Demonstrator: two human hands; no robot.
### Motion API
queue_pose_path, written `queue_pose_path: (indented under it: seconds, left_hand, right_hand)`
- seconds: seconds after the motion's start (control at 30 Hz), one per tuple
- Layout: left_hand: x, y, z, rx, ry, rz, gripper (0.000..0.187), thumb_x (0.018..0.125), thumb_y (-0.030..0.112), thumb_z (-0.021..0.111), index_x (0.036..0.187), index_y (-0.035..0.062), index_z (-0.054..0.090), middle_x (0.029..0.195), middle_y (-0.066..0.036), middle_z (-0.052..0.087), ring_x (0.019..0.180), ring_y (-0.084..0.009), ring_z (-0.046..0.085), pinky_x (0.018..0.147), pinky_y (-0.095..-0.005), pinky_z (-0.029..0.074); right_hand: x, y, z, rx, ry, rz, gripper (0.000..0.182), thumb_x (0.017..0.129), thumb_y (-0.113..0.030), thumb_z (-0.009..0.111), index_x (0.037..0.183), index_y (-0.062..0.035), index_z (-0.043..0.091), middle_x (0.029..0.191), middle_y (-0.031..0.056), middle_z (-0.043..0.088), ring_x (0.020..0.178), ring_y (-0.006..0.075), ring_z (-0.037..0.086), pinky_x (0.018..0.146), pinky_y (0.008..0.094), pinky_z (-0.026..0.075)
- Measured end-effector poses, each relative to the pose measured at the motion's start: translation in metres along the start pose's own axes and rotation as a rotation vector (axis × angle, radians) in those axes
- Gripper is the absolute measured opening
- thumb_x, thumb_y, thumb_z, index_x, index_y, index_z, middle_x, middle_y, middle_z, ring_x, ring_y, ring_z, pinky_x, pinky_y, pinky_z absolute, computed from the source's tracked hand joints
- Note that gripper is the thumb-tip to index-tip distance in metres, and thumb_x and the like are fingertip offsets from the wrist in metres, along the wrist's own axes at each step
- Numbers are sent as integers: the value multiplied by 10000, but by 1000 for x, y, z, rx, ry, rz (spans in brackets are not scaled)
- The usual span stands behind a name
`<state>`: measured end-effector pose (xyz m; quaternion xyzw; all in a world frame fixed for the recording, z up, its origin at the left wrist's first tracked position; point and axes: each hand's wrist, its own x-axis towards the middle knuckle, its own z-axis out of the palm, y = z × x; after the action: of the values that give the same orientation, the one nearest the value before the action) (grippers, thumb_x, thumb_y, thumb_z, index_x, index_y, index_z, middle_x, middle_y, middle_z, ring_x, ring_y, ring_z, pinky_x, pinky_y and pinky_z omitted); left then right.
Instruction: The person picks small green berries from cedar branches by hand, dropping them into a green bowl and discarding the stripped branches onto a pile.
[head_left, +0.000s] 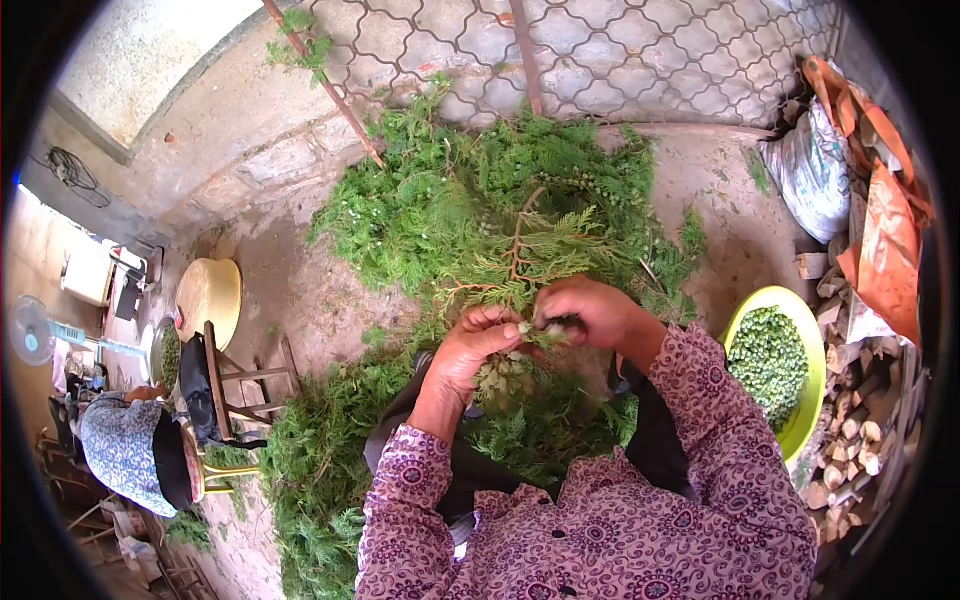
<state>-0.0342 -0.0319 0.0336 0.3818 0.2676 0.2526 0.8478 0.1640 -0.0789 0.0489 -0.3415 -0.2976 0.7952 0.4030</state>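
Observation:
My left hand point(470, 348) is closed in a pinch on a leafy conifer branch point(517, 240), whose brown stem points away from me. Close beside it, my right hand point(588, 308) has its fingers curled in at the branch's near end. That hand is slightly blurred, and whatever lies between its fingertips is hidden. Pale green cones point(508, 380) hang in a cluster just below both hands. Beyond the hands lies a large heap of cut green branches point(420, 200), and more greenery point(325, 470) lies to the left and between my knees.
A yellow-green basin point(815, 385) of small green cones point(768, 362) stands at right, beside stacked firewood point(850, 440) and a white sack point(810, 165). At left are a wooden stool point(245, 385), a yellow tub point(212, 295) and a seated person point(130, 445). A metal lattice point(590, 60) lines the far wall.

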Motion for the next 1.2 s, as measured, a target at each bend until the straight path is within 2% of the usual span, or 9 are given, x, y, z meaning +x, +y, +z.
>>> queue_pose_path:
  seconds: [0.1, 0.2, 0.27, 0.47, 0.53, 0.67, 0.9, 0.97, 1.2]
  left_hand:
    - [0, -4, -4, -69, 22, 8, 189, 693, 108, 678, 827, 13, 584, 746, -66, 611, 661, -189, 602, 653, -334, 504]
    - [0, -1, -2, -43, 83, 40, 174, 696, 100, 676, 822, 15, 590, 708, -63, 602, 656, -203, 607, 651, -322, 499]
    - [-1, 5, 4, 29, 150, 54, 157, 704, 97, 668, 818, 15, 597, 667, -64, 595, 651, -229, 617, 652, -320, 497]
    - [1, 5, 8, 0, 84, -13, 129, 703, 84, 661, 782, 9, 593, 623, -55, 580, 573, -185, 593, 594, -310, 494]
    - [2, 4, 8, 67, 95, -13, 114, 710, 80, 653, 773, 9, 588, 639, -42, 578, 581, -159, 573, 606, -305, 493]
    - [4, 0, 6, 146, 125, 14, 101, 721, 78, 641, 771, 9, 588, 648, -25, 565, 599, -131, 540, 622, -305, 494]
    - [3, 1, 1, 66, -16, 32, 100, 739, 90, 627, 779, 7, 587, 667, -20, 545, 620, -126, 529, 646, -331, 494]
    - [1, 4, -1, 73, 1, 47, 103, 742, 94, 626, 781, 7, 586, 678, -24, 552, 629, -138, 548, 648, -332, 493]
    - [-2, 11, -7, 85, 69, 154, 118, 749, 105, 635, 813, 14, 595, 711, -28, 585, 672, -178, 608, 642, -286, 468]
  right_hand:
    - [3, -1, -11, 274, -234, -185, 144, 787, -110, 471, 806, -7, 569, 642, 34, 530, 433, 80, 414, 389, 186, 281]
    - [-5, -10, 6, 173, 8, -176, 199, 779, -158, 481, 869, 11, 534, 666, 54, 508, 438, 66, 369, 372, 196, 260]
    - [-5, -10, 4, 154, -35, -167, 185, 788, -119, 477, 917, 9, 513, 660, 52, 505, 434, 64, 362, 376, 190, 257]
    - [-2, -11, 0, -139, 23, -109, 168, 764, -111, 565, 889, -2, 539, 687, 20, 532, 504, 62, 424, 418, 189, 303]
    - [0, -12, 7, -736, 114, -198, 265, 730, -248, 664, 820, -12, 584, 664, -11, 532, 627, 58, 464, 519, 200, 354]
    - [9, 3, 0, -778, 55, -304, 260, 726, -270, 670, 779, -26, 599, 651, -9, 535, 610, 49, 454, 532, 204, 354]
    - [0, -5, 5, -278, 87, -40, 202, 762, -222, 615, 785, -29, 562, 625, -6, 495, 505, 58, 437, 419, 176, 299]
    - [0, -4, 0, -21, -80, -111, 178, 787, -190, 560, 862, -32, 528, 677, 3, 492, 510, 71, 447, 412, 173, 296]
    - [-4, -8, 2, -64, -10, -103, 254, 787, -158, 533, 978, -5, 462, 662, 9, 458, 465, 63, 381, 404, 184, 281]
